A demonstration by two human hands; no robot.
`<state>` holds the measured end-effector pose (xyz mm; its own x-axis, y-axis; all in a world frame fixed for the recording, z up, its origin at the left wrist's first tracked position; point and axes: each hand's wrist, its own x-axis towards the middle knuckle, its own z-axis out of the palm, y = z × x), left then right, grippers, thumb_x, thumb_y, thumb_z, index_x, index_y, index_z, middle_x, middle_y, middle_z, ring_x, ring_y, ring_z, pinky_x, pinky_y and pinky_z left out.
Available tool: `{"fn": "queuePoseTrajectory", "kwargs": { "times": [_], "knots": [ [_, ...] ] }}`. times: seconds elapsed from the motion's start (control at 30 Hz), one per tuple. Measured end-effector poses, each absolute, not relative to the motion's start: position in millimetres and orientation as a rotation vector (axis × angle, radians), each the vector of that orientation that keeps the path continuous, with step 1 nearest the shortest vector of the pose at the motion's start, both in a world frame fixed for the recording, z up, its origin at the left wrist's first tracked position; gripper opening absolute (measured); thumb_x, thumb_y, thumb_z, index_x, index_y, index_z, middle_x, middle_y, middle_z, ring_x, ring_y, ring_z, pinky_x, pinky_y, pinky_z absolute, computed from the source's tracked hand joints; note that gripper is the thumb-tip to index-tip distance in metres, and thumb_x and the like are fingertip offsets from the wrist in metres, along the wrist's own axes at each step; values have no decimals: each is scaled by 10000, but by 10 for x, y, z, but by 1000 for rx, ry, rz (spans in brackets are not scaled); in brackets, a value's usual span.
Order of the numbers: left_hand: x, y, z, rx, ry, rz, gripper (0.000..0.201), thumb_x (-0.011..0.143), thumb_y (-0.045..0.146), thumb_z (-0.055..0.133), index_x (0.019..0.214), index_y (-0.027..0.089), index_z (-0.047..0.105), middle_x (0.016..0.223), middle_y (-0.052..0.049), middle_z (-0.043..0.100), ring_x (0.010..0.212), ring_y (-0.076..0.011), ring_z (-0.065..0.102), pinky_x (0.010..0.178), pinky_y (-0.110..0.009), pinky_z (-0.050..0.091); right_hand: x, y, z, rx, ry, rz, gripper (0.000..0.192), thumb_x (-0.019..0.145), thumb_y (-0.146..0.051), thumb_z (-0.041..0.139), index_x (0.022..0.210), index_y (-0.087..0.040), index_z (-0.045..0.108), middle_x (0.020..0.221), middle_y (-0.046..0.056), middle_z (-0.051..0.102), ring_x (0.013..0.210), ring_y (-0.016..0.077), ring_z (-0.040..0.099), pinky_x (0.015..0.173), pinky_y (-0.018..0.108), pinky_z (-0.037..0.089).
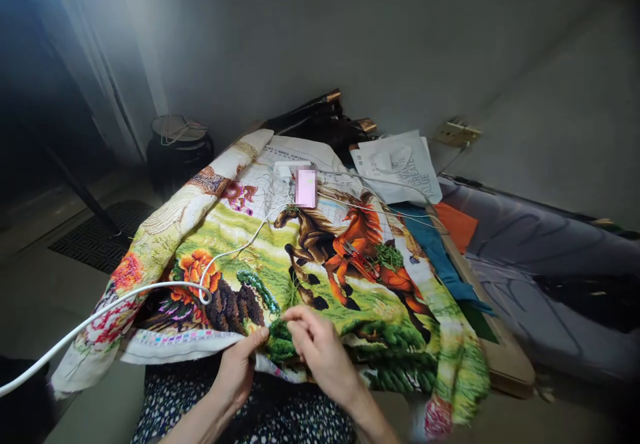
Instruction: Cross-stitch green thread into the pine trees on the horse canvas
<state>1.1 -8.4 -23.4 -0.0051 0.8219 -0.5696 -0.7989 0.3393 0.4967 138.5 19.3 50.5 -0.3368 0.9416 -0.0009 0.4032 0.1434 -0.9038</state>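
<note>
A large cross-stitch cloth [320, 257] with brown and orange horses on green ground lies spread over a board in front of me. My left hand [239, 364] grips the cloth's near white border from below. My right hand [320, 347] pinches at the green stitched patch by the near edge, fingers closed, seemingly on a thin needle or thread too fine to make out. A tuft of green thread [389, 256] and small red scissors [356, 257] rest on the orange horse.
A white cable [150, 289] runs from the lower left across the cloth to a white device [293, 171]. A white bag [400, 167], blue and orange fabric [440, 244], a wooden board edge [500, 344], a dark pot [177, 151] and a wall socket [457, 132] surround it.
</note>
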Motion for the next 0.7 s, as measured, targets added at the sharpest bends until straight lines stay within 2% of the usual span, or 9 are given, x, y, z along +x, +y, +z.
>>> {"fn": "queuePoseTrajectory", "kwargs": {
  "times": [0.13, 0.23, 0.7],
  "knots": [
    [2, -83, -217, 25, 928, 1288, 208, 539, 217, 822, 712, 122, 756, 759, -69, 773, 755, -255, 707, 840, -387, 535, 1290, 156, 445, -1380, -2101, 861, 244, 882, -123, 484, 903, -195, 717, 766, 31, 713, 681, 170, 646, 645, 265, 462],
    [3, -82, -213, 18, 926, 1282, 207, 540, 215, 820, 709, 114, 756, 751, -77, 771, 751, -256, 706, 834, -383, 533, 1283, 174, 432, -1428, -2150, 775, 260, 861, -93, 502, 897, -204, 734, 873, 47, 754, 782, 198, 693, 723, 276, 484],
    [6, -79, -238, -3, 912, 1275, 235, 525, 221, 838, 715, 106, 764, 740, -76, 768, 728, -230, 689, 811, -354, 524, 1270, 201, 427, -1426, -2248, 672, 300, 842, -60, 499, 899, -226, 742, 841, 30, 760, 746, 182, 695, 677, 250, 479]
  ]
}}
